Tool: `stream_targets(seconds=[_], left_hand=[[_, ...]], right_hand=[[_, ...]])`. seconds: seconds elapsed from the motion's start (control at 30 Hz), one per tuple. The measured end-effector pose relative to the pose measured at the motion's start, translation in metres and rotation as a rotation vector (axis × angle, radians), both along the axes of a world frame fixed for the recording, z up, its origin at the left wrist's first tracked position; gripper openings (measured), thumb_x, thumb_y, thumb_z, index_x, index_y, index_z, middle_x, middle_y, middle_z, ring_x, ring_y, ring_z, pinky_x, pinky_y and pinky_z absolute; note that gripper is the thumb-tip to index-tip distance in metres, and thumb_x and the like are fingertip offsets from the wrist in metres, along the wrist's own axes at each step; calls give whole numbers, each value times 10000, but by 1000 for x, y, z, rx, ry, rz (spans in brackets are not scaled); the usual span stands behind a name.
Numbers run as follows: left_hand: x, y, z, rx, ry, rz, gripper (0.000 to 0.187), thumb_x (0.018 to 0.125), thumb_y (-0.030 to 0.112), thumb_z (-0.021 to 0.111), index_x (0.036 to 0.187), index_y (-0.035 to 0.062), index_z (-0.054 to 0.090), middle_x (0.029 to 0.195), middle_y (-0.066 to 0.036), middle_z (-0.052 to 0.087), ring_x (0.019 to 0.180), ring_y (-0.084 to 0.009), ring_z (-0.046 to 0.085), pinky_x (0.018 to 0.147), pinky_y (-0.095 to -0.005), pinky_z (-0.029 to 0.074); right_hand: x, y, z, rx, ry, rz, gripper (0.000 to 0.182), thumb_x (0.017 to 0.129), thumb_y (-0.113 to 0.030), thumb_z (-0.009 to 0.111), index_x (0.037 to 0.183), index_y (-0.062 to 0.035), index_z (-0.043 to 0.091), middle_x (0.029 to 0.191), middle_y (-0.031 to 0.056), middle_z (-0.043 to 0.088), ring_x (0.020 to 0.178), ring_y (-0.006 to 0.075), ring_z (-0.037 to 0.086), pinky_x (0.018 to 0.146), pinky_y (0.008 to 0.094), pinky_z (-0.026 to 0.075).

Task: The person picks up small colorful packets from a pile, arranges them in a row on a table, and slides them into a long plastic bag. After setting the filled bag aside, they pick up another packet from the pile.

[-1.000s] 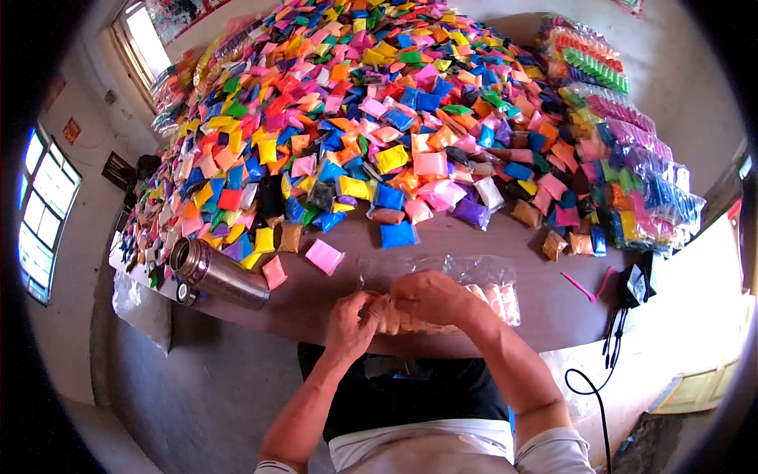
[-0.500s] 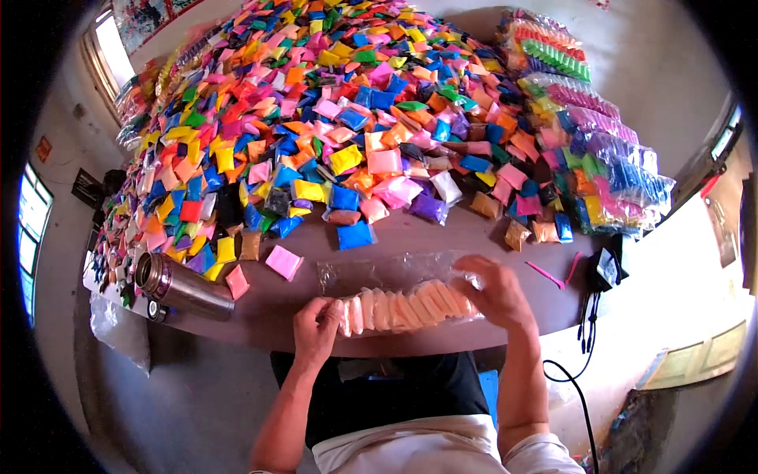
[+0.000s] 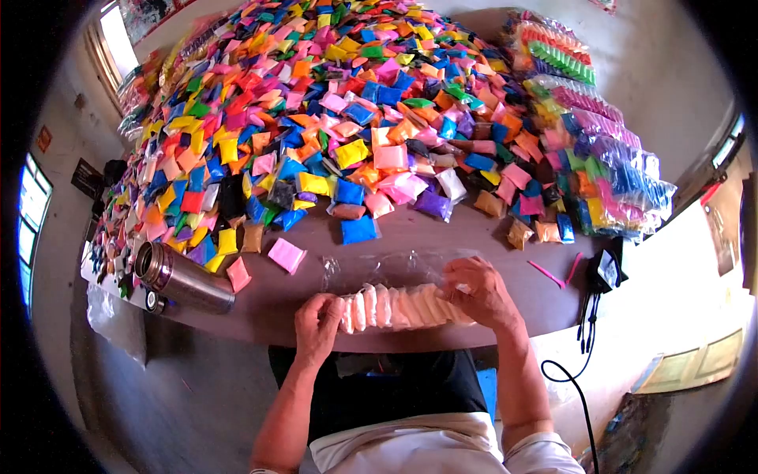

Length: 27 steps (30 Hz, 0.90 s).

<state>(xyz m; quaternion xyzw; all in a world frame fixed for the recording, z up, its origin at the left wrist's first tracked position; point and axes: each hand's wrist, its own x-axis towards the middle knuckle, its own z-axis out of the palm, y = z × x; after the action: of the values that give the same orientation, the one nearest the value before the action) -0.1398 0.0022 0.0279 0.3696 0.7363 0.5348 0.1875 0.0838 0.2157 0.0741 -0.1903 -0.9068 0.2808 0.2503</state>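
A clear plastic bag (image 3: pixel 371 271) lies at the table's front edge, holding a row of several peach-coloured packets (image 3: pixel 399 306) standing side by side. My left hand (image 3: pixel 317 325) pinches the left end of the bag, thumb and fingers pressed together beside the first packet. Over the right end is my right hand (image 3: pixel 482 292), its fingers curled on the clear film above the last packets. The bag's flap spreads flat behind the row.
Behind the bag rises a large heap of coloured packets (image 3: pixel 347 150). Filled bags (image 3: pixel 616 158) are stacked at the right. A steel flask (image 3: pixel 185 280) lies at the left. Pink scissors-like handles (image 3: pixel 557 274) and a black device (image 3: pixel 606 270) with cords are on the right.
My right hand has moved slightly left and in over the packets, and its fingers have closed onto the film. My left hand stays at the left end.
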Motion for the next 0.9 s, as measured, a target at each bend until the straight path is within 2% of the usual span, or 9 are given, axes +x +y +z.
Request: stream_targets(seconds=[0.13,0.2,0.27,0.4,0.47,0.6,0.67,0.77,0.9], left_hand=[[2,1,2,-9,-10,-4,331,938,315,603,958,-13,639,814,-36,639,775,-115,574,724,-289,472],[2,2,1,62,31,23,301,925,287,632,901,-12,633,762,-48,617,700,-117,559,631,-291,463],[3,3,2,63,33,26,300,926,287,632,897,-12,633,759,-52,618,699,-119,563,630,-291,463],[1,2,-4,86,34,20,308,926,292,634,881,-13,632,751,-67,622,693,-126,575,626,-294,466],[1,2,-5,77,41,26,310,926,294,634,880,-13,633,754,-72,629,695,-132,584,627,-297,469],[4,3,3,39,42,26,317,926,299,632,874,-13,637,768,-89,645,710,-144,609,634,-305,478],[5,3,5,25,21,33,320,926,304,631,873,-12,639,771,-94,648,716,-149,616,638,-307,481],[3,1,-2,22,30,35,329,925,312,629,868,-11,641,770,-103,649,720,-165,624,642,-314,485],[1,1,-3,51,66,20,338,925,318,624,863,-14,637,757,-111,645,718,-198,627,641,-332,482]], right_hand=[[-18,-9,10,16,120,49,237,764,-224,735,901,-39,676,887,124,669,845,328,620,762,418,500],[-21,-6,3,-15,108,123,240,771,-236,733,898,-41,676,871,127,668,844,334,620,752,417,501],[-20,-4,-2,-47,-130,158,266,781,-254,735,945,-55,669,855,127,665,855,344,618,759,427,496],[-19,-3,-1,-65,-142,150,277,780,-265,733,954,-63,661,832,136,655,837,356,613,750,441,492],[-22,-10,16,-54,-142,82,335,758,-232,772,1017,-39,679,855,127,673,837,320,635,762,395,509],[-40,-18,11,78,25,96,322,763,-232,763,1011,-44,682,898,137,672,868,331,631,782,410,505],[-47,-16,4,-49,-213,248,331,780,-244,750,1026,-36,677,974,142,673,923,336,623,823,416,496],[-49,-18,6,-153,-298,220,277,805,-266,680,963,-39,668,936,167,678,894,372,642,799,437,514],[-55,-20,14,-72,-232,241,250,813,-246,664,947,-35,670,922,167,678,885,379,640,793,441,517]])
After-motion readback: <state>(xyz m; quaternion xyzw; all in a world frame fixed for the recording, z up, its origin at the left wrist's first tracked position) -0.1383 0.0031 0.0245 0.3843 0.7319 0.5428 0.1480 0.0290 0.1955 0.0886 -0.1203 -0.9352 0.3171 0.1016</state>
